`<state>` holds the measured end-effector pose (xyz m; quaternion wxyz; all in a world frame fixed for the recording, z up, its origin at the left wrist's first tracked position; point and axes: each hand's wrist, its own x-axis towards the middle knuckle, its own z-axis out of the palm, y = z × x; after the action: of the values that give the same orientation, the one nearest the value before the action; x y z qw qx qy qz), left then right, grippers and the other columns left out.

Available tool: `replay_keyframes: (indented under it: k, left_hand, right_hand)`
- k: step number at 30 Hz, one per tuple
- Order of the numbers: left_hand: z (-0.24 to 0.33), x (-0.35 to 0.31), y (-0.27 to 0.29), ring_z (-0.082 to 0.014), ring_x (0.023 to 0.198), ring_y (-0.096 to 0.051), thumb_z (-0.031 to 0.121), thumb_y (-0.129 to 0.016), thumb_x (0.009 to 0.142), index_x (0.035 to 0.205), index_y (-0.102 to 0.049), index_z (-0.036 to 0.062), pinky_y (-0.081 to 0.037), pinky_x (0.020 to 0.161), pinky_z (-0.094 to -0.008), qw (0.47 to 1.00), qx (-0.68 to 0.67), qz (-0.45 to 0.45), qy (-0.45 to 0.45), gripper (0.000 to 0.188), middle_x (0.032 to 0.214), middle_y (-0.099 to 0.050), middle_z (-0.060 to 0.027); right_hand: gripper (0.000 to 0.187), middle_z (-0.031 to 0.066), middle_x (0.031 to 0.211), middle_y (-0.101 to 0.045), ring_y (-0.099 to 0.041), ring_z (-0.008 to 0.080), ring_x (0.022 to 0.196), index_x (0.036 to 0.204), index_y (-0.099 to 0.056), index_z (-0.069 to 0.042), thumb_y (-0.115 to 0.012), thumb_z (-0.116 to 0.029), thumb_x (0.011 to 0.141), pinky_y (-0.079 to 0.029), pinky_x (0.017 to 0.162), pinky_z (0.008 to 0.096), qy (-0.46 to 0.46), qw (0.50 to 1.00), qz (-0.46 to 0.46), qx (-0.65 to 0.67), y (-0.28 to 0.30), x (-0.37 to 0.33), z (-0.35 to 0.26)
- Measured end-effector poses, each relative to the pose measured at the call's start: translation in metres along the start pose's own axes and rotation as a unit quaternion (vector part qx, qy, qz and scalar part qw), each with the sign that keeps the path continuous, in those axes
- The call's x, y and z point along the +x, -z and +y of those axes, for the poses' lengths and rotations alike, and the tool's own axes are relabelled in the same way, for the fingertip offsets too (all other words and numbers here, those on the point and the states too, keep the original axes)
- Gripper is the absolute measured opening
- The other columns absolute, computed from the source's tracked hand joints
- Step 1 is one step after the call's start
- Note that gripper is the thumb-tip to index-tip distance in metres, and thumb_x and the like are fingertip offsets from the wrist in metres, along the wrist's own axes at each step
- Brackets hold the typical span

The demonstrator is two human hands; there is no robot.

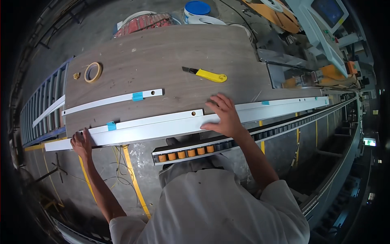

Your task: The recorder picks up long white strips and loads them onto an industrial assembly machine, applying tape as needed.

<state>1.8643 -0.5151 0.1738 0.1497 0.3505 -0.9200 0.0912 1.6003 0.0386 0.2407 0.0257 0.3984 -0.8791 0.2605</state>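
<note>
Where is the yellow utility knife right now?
In the head view, the yellow utility knife lies on the brown tabletop, right of the tape roll and just beyond the right hand.

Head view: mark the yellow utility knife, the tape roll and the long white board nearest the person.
Yellow utility knife [211, 76]: head view, on the handle.
Tape roll [86, 73]: head view, ring's left side.
Long white board [183, 127]: head view, bare face near mid-length.
</note>
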Motion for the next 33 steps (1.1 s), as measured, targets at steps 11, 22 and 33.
replay_keyframes:
  k: [11, 22, 33]
  left_hand:
    - [0.040, -0.017, 0.026, -0.0394, 0.114, -0.053, 0.041, -0.061, 0.092, 0.118, -0.061, -0.0024, -0.042, 0.098, -0.0458, 0.990, -0.131, 0.000, 0.055, 0.050, 0.119, -0.059, -0.0232]
    - [0.040, -0.018, 0.031, -0.0394, 0.116, -0.052, 0.038, -0.060, 0.093, 0.119, -0.061, -0.0027, -0.040, 0.101, -0.0449, 0.986, -0.154, -0.005, 0.069, 0.049, 0.122, -0.058, -0.0233]
    - [0.060, 0.025, 0.052, -0.0415, 0.114, -0.051, 0.016, -0.066, 0.086, 0.116, -0.061, 0.0007, -0.042, 0.097, -0.0490, 0.983, -0.153, 0.101, -0.028, 0.034, 0.119, -0.058, -0.0225]
  right_hand:
    - [0.063, 0.0097, 0.128, -0.056, -0.038, 0.0334, 0.134, 0.101, -0.070, -0.008, -0.087, -0.049, 0.056, -0.026, 0.111, 0.0478, 0.004, 0.998, -0.048, 0.041, 0.002, 0.001, 0.029]
    - [0.061, 0.0100, 0.130, -0.056, -0.038, 0.0333, 0.134, 0.100, -0.070, -0.008, -0.088, -0.045, 0.056, -0.026, 0.111, 0.0473, -0.008, 0.996, -0.054, 0.066, 0.000, 0.005, 0.032]
    - [0.040, 0.0157, 0.124, -0.060, -0.057, 0.0304, 0.116, 0.111, -0.064, -0.001, -0.079, -0.012, 0.075, -0.047, 0.095, 0.0363, -0.101, 0.987, -0.014, 0.125, -0.009, 0.052, -0.014]
